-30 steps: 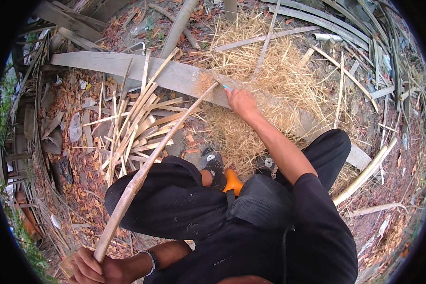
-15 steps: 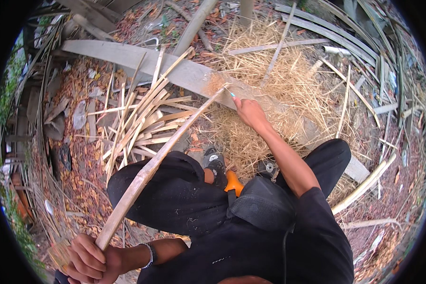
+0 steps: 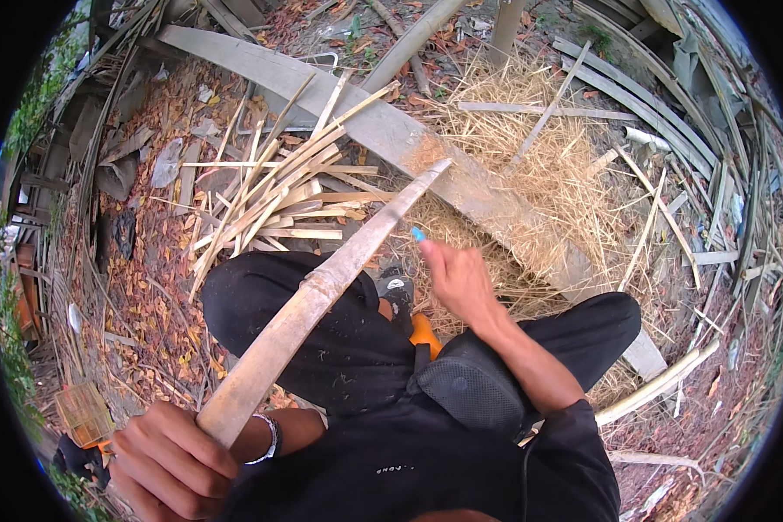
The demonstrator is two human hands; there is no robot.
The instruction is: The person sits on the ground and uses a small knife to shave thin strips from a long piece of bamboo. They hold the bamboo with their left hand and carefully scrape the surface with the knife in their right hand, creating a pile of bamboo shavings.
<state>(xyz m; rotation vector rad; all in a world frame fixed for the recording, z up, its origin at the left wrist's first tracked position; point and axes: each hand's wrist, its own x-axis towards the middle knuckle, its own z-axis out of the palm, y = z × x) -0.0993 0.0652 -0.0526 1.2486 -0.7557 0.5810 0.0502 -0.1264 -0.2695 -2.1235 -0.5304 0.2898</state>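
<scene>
A long bamboo strip [image 3: 322,287] slants up from my left hand [image 3: 170,461], whose fingers wrap round its near end. Its surface has a raised node midway, and its thin far tip lies over or against a grey wooden plank [image 3: 348,117]; contact cannot be made out. My right hand [image 3: 463,283] is closed on a small blue-handled tool [image 3: 418,235], right of the strip and apart from it. Only the tool's blue end and a bit of dark tip show; the fingers hide the rest. Reddish dust [image 3: 426,152] lies on the plank by the strip's tip.
Split bamboo strips [image 3: 296,204] lie piled left of the plank. Pale shavings [image 3: 548,196] cover the ground and part of the plank at right. Long slats [image 3: 635,100] and a curved bamboo piece [image 3: 657,383] lie to the right. A wooden post [image 3: 413,43] stands beyond the plank.
My right hand has drawn back toward me from the strip's tip, with the blue-handled tool. The strip has risen closer, and my left hand has shifted slightly right.
</scene>
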